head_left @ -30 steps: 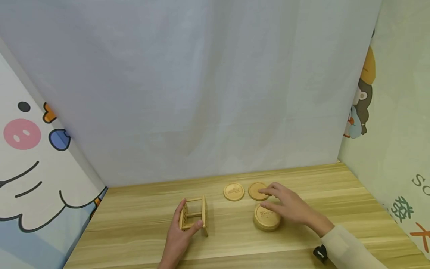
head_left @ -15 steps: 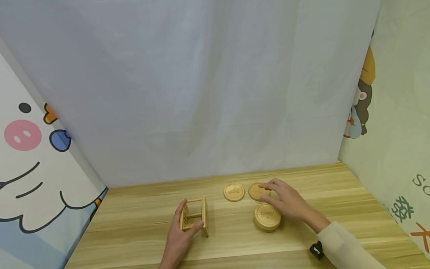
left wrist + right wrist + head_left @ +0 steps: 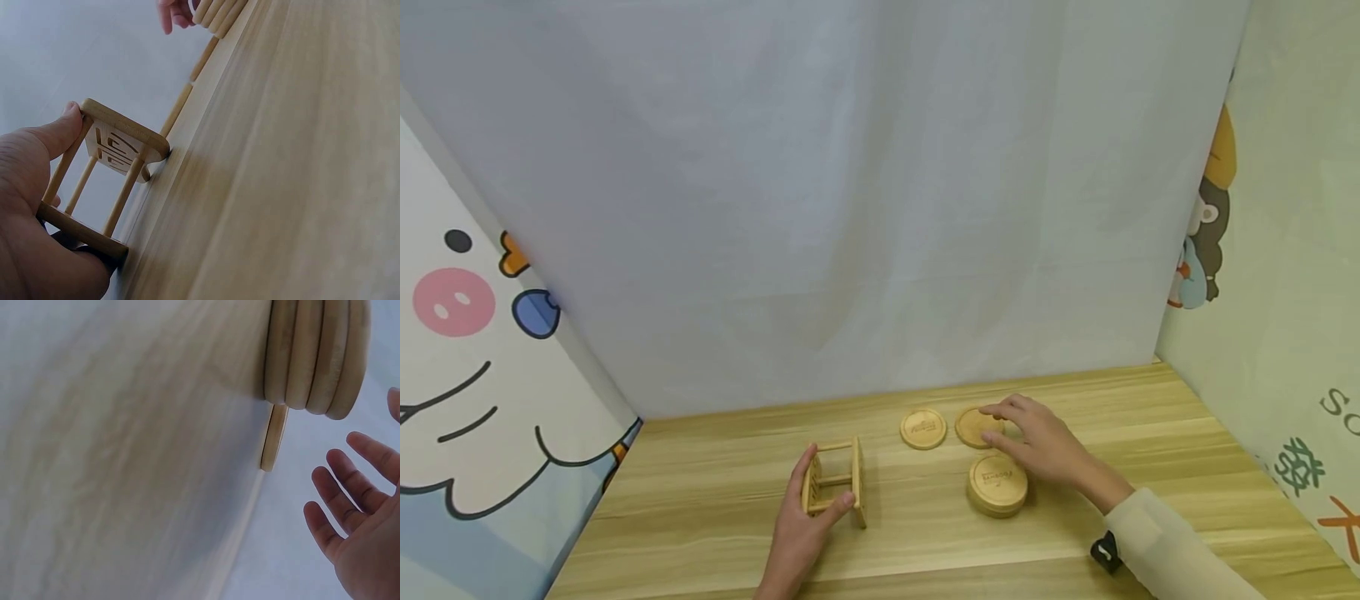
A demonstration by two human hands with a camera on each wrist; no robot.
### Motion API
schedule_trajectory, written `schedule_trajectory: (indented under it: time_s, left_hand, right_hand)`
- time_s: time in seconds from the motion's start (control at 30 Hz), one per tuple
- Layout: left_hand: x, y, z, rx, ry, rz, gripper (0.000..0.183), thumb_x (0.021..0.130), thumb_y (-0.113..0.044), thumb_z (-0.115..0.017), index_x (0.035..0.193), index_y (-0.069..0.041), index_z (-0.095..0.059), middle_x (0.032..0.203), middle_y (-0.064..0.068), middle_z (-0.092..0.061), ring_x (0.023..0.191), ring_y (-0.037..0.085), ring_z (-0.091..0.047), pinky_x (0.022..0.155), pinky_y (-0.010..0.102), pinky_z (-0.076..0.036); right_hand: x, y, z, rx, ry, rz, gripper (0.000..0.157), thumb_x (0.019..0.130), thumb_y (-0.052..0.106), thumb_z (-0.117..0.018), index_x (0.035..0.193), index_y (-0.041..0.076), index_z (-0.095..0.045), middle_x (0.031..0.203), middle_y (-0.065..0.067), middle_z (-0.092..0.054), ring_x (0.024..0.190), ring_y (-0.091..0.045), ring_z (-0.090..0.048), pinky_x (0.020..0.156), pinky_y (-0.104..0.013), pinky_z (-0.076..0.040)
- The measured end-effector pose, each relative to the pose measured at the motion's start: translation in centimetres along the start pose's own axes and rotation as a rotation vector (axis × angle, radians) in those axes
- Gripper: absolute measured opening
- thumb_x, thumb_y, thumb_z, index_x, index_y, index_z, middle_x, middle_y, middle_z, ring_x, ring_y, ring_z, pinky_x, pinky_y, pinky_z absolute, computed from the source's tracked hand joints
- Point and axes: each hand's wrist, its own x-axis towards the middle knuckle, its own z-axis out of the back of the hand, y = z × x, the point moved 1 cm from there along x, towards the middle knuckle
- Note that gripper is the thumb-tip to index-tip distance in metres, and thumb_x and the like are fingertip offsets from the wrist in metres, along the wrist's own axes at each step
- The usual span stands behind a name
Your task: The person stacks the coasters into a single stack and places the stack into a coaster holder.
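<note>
My left hand (image 3: 797, 533) grips a small wooden coaster holder (image 3: 858, 483), thumb on one slotted side panel and fingers on the other. In the left wrist view, the holder's panels and round posts (image 3: 123, 197) show close up, its lower edge at the tabletop. My right hand (image 3: 1045, 450) hovers with loosely bent fingers over a round wooden coaster (image 3: 972, 427) and partly covers it. Just in front is a stack of several such coasters (image 3: 996, 485), lettering on the top one. In the right wrist view, the fingers (image 3: 340, 497) stand apart from the stack, holding nothing.
Another single coaster (image 3: 922, 429) lies flat left of the half-covered one. The wood-grain table (image 3: 700, 500) ends at a pale curtain (image 3: 880, 250) behind. Printed cartoon panels flank both sides. A small black object (image 3: 1105, 552) shows beside the right cuff.
My right hand has drawn back slightly from the stack, its thumb now off the top coaster. Lettering on that coaster lies at a different angle. The left hand and holder stay put.
</note>
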Motion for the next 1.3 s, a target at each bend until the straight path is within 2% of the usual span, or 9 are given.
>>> schedule_trajectory:
  time_s: [0.5,0.8,1.3]
  left_hand:
    - [-0.1,-0.1,-0.2,-0.01,0.005,-0.012,0.103,0.094,-0.036,-0.092,0.176,-0.025,-0.031,0.18,0.025,-0.026,0.161,0.061,-0.024,0.119,0.086,-0.027]
    - [-0.1,-0.2,-0.2,-0.008,0.004,-0.012,0.103,0.094,-0.037,-0.092,0.176,-0.026,-0.031,0.18,0.025,-0.026,0.161,0.061,-0.024,0.119,0.086,-0.027]
    - [-0.1,-0.3,0.0,-0.008,-0.003,-0.004,0.104,0.094,-0.036,-0.093,0.176,-0.024,-0.031,0.18,0.026,-0.027,0.161,0.06,-0.025,0.121,0.084,-0.028]
  right_hand:
    - [0.4,-0.6,-0.1,-0.03,-0.027,0.035,0.04,0.109,0.026,-0.074,0.143,0.004,-0.073,0.131,-0.012,-0.073,0.119,-0.037,-0.071,0.099,-0.062,-0.058]
    - [0.9,-0.8,-0.2,-0.033,-0.01,0.001,0.044,0.108,0.027,-0.075,0.145,0.004,-0.071,0.136,-0.016,-0.072,0.125,-0.042,-0.068,0.105,-0.067,-0.055]
    - [1.5,-1.7,-0.1,-0.045,-0.001,-0.026,0.053,0.099,0.027,-0.088,0.144,0.006,-0.072,0.127,-0.012,-0.073,0.116,-0.036,-0.07,0.097,-0.062,-0.058]
